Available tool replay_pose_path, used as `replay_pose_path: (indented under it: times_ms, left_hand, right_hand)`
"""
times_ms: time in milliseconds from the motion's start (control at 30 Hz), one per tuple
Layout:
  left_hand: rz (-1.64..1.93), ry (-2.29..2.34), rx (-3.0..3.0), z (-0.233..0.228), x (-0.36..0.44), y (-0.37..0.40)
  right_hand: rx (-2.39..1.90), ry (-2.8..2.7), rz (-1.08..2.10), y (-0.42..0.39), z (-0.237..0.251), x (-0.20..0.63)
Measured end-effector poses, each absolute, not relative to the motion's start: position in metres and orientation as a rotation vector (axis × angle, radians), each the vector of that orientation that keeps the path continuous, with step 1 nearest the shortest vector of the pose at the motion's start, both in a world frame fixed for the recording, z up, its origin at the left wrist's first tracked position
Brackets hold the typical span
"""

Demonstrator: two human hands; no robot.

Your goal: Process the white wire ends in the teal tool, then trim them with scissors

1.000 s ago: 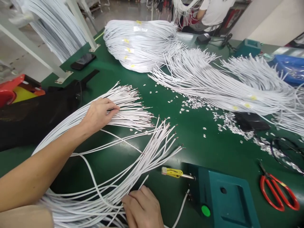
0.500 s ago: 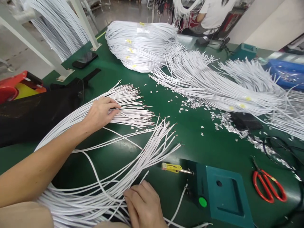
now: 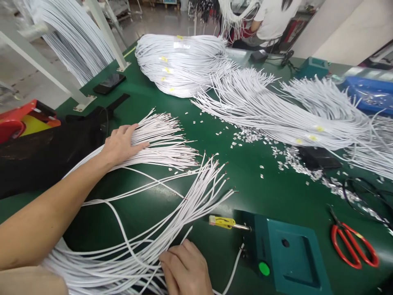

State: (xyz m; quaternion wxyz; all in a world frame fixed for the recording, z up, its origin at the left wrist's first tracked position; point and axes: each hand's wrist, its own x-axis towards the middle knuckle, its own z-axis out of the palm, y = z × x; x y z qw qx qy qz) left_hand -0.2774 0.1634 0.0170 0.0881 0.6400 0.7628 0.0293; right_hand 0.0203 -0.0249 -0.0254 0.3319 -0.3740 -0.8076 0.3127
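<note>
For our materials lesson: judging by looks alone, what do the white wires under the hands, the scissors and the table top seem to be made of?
White wires: likely matte plastic sheathing; they bend freely, with bare reddish, copper-like tips. Scissors: glossy red handles, probably plastic, and dark blades, presumably metal. Table top: smooth green surface with a faint sheen, possibly a rubber or vinyl mat; material uncertain.

The worktop (image 3: pixel 276 196) was big and covered in dark green, and it ran far back into the room. On its left side stood a white metal frame (image 3: pixel 101 28) with slanted legs, and past that the grey floor (image 3: pixel 159 20) looked shiny in the bright light. At the far end another person in a white shirt (image 3: pixel 273 16) sat at the worktop, and a plain pale wall (image 3: pixel 346 28) rose on the right.
</note>
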Motion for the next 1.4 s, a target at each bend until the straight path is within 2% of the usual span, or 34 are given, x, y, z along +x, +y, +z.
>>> replay_pose_path:
  times_ms: [367, 600, 867, 1000, 1400]
  left_hand:
    - [0.047, 2.249, 1.961, 0.005, -0.273, 0.153]
    - [0.133, 2.234, 2.104, -0.002, -0.267, 0.141]
    - [0.394, 1.832, 2.518, 0.006, -0.244, 0.154]
    - [0.451, 1.803, 2.570, 0.007, -0.215, 0.177]
    - [-0.026, 1.743, 2.711, 0.002, -0.178, 0.230]
  right_hand:
    - [-0.984, -2.081, 0.740, -0.025, -0.029, 0.021]
    - [-1.137, -2.175, 0.438, -0.024, -0.018, 0.017]
    - [-1.146, -2.088, 0.498, -0.030, -0.040, 0.010]
    - [-1.129, -2.108, 0.530, -0.029, -0.037, 0.012]
    - [-1.137, -2.117, 0.551, -0.029, -0.034, 0.014]
